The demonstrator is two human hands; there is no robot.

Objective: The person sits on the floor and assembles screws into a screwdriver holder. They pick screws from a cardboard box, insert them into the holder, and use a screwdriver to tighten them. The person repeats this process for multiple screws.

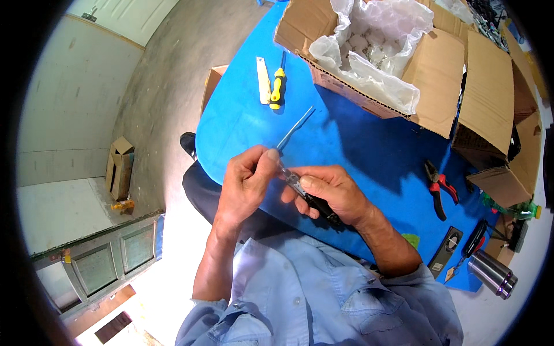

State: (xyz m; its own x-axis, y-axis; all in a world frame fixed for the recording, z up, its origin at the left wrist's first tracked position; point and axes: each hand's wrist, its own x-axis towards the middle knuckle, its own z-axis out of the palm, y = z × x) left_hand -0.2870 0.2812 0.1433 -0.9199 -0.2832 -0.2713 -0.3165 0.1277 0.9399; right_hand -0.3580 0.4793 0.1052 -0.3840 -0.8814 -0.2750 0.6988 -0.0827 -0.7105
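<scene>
Above the near edge of the blue table, both hands are on one slim screwdriver (pixel 298 185) with a clear and black handle. Its thin metal shaft points up and away to the right. My left hand (pixel 245 180) pinches it where the shaft meets the clear end of the handle. Thumb and fingers of my right hand (pixel 337 193) close around the handle, whose black end sticks out below. Farther off lies a yellow and black screwdriver (pixel 277 90), beside a flat yellow and white strip (pixel 263 81).
At the far right an open cardboard box (pixel 358 97) holds a plastic liner (pixel 398 86) with small pale pieces. Another open carton (pixel 485 86) adjoins it. Red and black pliers (pixel 436 189) lie on the table (pixel 358 144). A metal flask (pixel 490 272) lies at the lower right.
</scene>
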